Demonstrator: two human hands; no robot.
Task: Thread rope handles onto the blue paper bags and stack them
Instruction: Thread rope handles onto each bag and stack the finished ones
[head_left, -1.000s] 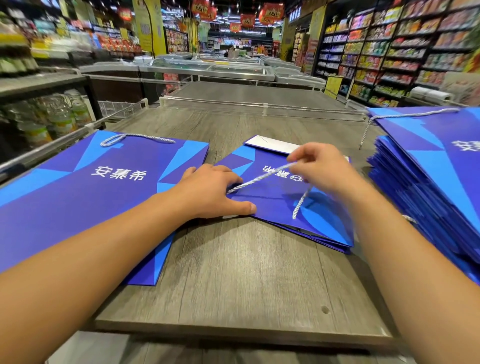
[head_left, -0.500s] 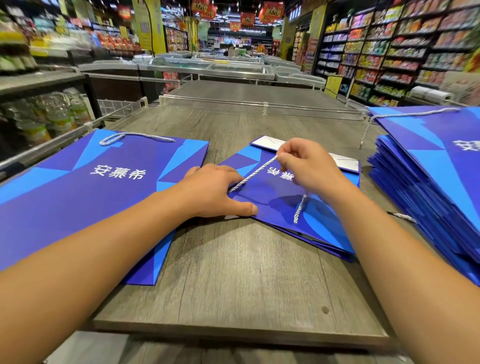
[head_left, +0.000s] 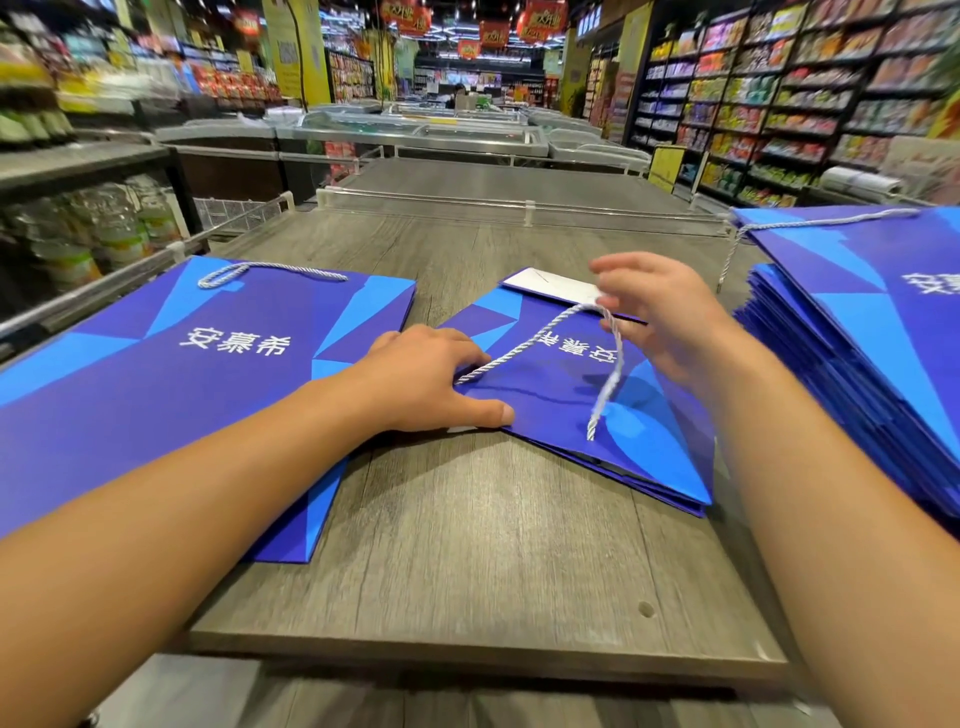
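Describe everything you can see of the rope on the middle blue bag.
The rope is a twisted white-and-grey cord, thin and limp. It runs from under the left hand, which presses the middle bag flat on the wooden table, rises to the right hand, bends over there, and hangs down to a loose end just above the bag. The right hand is blurred, so its grip is unclear.

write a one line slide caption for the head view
Left hand pins a blue bag on the table while the right hand lifts its rope.

Right hand (head_left: 670, 322) fingertips motion-blurred; right bag stack (head_left: 852, 332) cut by frame edge.
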